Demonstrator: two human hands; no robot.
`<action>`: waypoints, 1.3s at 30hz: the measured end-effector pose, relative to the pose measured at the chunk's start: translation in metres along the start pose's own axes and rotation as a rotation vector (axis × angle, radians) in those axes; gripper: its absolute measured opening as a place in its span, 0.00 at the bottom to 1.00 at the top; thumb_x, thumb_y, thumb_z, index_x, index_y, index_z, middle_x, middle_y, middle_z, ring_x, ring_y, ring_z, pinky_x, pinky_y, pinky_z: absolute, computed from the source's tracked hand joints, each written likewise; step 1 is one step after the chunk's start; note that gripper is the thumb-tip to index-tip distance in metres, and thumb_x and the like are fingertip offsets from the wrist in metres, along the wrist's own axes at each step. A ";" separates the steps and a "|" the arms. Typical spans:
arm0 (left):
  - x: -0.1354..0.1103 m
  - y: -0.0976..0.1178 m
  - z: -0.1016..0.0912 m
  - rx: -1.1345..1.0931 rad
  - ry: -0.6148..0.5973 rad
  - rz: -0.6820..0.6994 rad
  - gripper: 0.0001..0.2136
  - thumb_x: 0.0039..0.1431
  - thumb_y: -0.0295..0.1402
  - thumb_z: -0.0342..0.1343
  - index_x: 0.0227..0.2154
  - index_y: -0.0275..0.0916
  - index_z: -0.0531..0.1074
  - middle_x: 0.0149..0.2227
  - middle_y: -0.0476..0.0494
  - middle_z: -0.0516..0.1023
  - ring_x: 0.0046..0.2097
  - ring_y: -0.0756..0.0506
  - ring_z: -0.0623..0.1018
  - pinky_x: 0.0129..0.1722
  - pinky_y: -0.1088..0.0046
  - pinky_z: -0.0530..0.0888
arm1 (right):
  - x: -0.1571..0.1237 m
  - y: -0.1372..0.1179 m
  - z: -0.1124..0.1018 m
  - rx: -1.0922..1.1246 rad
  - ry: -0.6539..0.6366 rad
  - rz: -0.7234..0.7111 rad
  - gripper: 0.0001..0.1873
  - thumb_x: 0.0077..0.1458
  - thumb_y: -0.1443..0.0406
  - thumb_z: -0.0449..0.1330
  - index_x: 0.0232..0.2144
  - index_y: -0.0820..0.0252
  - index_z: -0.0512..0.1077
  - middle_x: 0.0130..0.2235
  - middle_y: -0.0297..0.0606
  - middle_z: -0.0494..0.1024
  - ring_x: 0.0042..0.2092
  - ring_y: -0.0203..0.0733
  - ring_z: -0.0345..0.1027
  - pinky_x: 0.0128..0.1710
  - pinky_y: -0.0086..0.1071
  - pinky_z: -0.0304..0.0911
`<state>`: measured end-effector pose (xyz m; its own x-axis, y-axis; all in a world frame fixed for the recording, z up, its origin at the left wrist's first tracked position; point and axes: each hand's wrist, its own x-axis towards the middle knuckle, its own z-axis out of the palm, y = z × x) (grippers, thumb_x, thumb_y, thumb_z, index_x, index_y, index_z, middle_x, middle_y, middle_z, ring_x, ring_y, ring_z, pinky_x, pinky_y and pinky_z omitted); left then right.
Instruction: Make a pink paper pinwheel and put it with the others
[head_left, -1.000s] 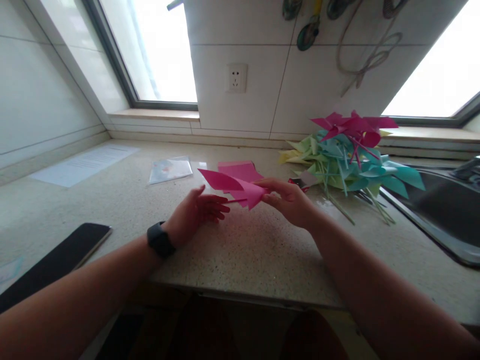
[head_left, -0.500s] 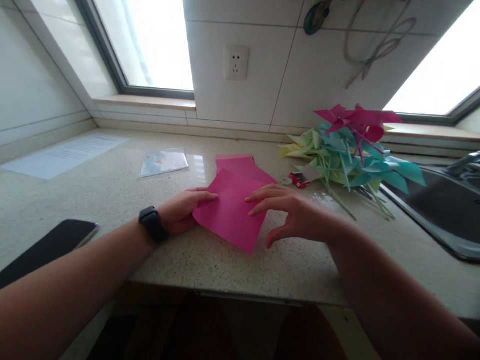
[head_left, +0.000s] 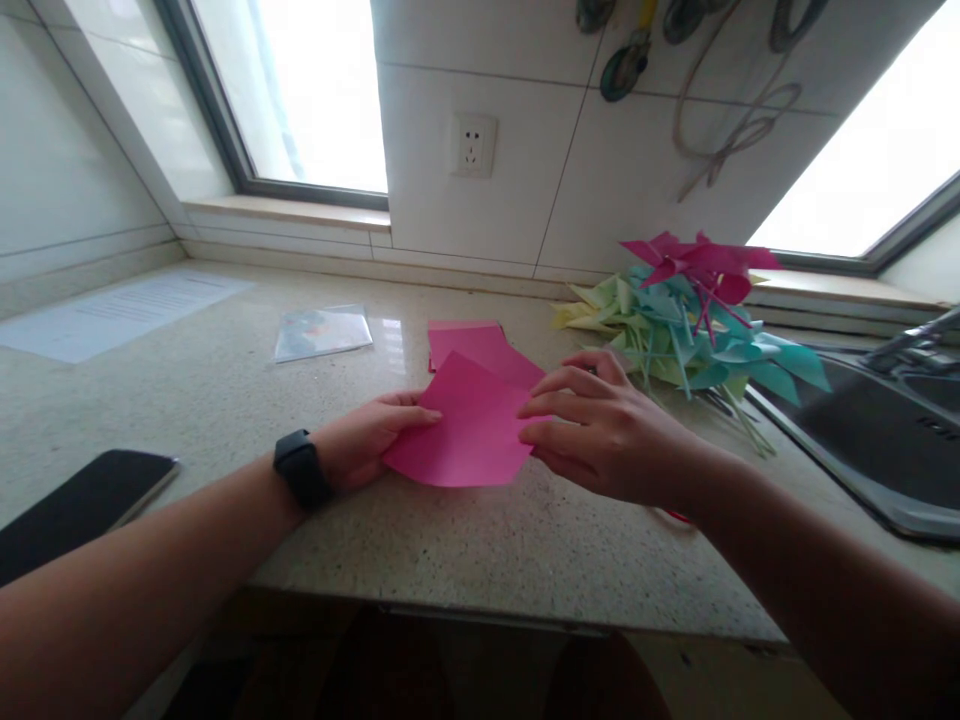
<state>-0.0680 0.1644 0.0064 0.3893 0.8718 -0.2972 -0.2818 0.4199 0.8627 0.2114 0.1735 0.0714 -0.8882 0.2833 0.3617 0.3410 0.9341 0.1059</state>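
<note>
Left hand (head_left: 379, 432): thumb above, fingers below, pinching left edge of pink sheet (head_left: 469, 430). Sheet roughly square, no clear long axis, between hands above the counter (head_left: 450, 550); left nearer, in contact. Right hand (head_left: 619, 435): fingers half-curled at sheet's right edge; hold undetermined. Right: sink (head_left: 862, 430), contents indistinct.
</note>
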 end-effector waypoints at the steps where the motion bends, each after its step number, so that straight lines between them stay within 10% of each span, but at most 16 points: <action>1: 0.000 -0.001 0.000 0.014 -0.030 0.006 0.16 0.58 0.25 0.61 0.50 0.33 0.75 0.44 0.34 0.83 0.37 0.45 0.83 0.39 0.70 0.79 | 0.000 0.000 0.000 0.007 -0.012 0.015 0.06 0.64 0.65 0.58 0.39 0.53 0.76 0.43 0.38 0.82 0.49 0.49 0.71 0.55 0.51 0.54; 15: -0.013 -0.008 0.019 0.368 -0.157 0.190 0.23 0.64 0.50 0.52 0.54 0.40 0.74 0.50 0.37 0.79 0.46 0.41 0.78 0.42 0.68 0.74 | -0.002 0.003 0.030 0.495 0.194 0.383 0.06 0.60 0.66 0.59 0.30 0.55 0.75 0.58 0.45 0.69 0.58 0.50 0.67 0.57 0.49 0.64; 21: -0.011 -0.004 0.023 0.663 -0.289 0.297 0.23 0.60 0.40 0.62 0.57 0.40 0.71 0.50 0.39 0.77 0.50 0.40 0.75 0.49 0.66 0.71 | -0.011 0.002 0.043 0.614 0.227 0.487 0.08 0.59 0.66 0.59 0.27 0.55 0.72 0.48 0.42 0.79 0.49 0.48 0.74 0.49 0.44 0.68; 27: -0.011 -0.013 0.028 0.562 -0.356 0.177 0.21 0.62 0.37 0.60 0.56 0.37 0.70 0.47 0.40 0.78 0.46 0.43 0.76 0.44 0.68 0.71 | -0.015 -0.004 0.032 0.626 0.096 0.447 0.02 0.57 0.68 0.61 0.35 0.57 0.72 0.50 0.43 0.74 0.51 0.46 0.69 0.53 0.42 0.64; 39: -0.021 -0.014 0.037 0.655 -0.338 0.137 0.16 0.64 0.39 0.59 0.52 0.39 0.74 0.41 0.46 0.77 0.40 0.48 0.74 0.39 0.74 0.71 | -0.013 -0.014 0.039 1.027 0.086 0.718 0.06 0.59 0.63 0.62 0.37 0.59 0.74 0.32 0.33 0.76 0.32 0.34 0.67 0.31 0.28 0.63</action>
<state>-0.0398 0.1304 0.0156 0.6662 0.7362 -0.1191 0.1920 -0.0150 0.9813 0.2062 0.1649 0.0294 -0.5659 0.8182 0.1019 0.3075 0.3241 -0.8947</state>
